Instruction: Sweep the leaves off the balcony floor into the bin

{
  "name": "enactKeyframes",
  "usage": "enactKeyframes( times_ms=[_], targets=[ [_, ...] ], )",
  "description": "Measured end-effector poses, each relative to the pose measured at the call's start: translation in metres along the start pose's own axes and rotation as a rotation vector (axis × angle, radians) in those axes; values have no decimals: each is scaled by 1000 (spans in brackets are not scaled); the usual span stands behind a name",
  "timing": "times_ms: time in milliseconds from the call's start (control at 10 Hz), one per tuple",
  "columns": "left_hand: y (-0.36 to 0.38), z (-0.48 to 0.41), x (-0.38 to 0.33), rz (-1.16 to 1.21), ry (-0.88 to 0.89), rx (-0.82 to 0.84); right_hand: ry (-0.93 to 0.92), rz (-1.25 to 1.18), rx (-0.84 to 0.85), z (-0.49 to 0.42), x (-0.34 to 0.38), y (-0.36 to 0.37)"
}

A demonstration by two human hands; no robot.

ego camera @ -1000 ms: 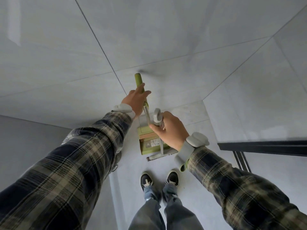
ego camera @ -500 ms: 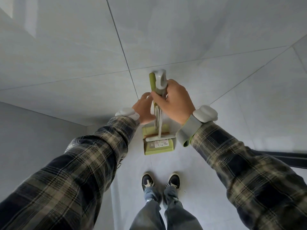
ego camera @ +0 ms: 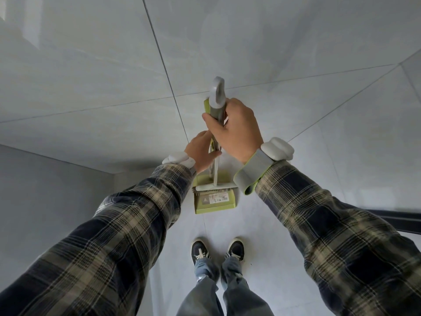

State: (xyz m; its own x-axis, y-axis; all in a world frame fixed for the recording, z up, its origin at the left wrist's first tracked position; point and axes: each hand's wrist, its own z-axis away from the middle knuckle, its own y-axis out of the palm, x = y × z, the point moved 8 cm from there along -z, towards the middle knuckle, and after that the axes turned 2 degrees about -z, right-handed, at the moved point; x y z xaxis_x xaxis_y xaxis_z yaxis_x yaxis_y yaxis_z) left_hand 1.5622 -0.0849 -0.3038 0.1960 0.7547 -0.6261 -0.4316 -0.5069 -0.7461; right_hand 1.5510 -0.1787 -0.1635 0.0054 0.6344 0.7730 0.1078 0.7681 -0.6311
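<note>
The right hand [ego camera: 234, 126] had swung the broom [ego camera: 217, 96] against the handle of the dustpan [ego camera: 214, 202]. Its fingers gripped the handle tops, the left hand [ego camera: 200, 151] the shafts below. The dustpan stood on the floor [ego camera: 273, 224] near the shoes [ego camera: 199, 249]. With no leaves visible, sweeping looked finished.

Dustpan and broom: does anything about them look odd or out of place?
A paper label is stuck inside the green dustpan, like an unremoved shop sticker. Otherwise nothing stands out: the broom stands in the pan, and nothing looks spilled or broken.

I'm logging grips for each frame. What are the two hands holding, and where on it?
Right hand grips the grey broom handle just below its top; left hand grips the shafts lower down, above the dustpan.
</note>
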Motion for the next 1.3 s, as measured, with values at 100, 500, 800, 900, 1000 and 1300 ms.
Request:
enactKeyframes(
  times_ms=[100, 500, 800, 900, 1000, 1300],
  targets=[
    [-2, -1, -2, -2, -34, -46, 30, 9, -28, -4, -6, 1],
    [-5, -9, 4, -18, -99, -109, 43, -3, -16, -16, -18, 13],
    [0, -6, 7, 215, -153, -65, 145, 4, 105, -12, -37, 30],
    [-2, -2, 5, 237, -188, -57, 169, -13, 106, -9, -31, 27],
    [-8, 6, -1, 243, -170, -76, 212, -12, 121, -5, -30, 27],
    [-29, 37, -10, 187, -184, -87, 367, 110, 122, 19, -30, 21]
  ],
)
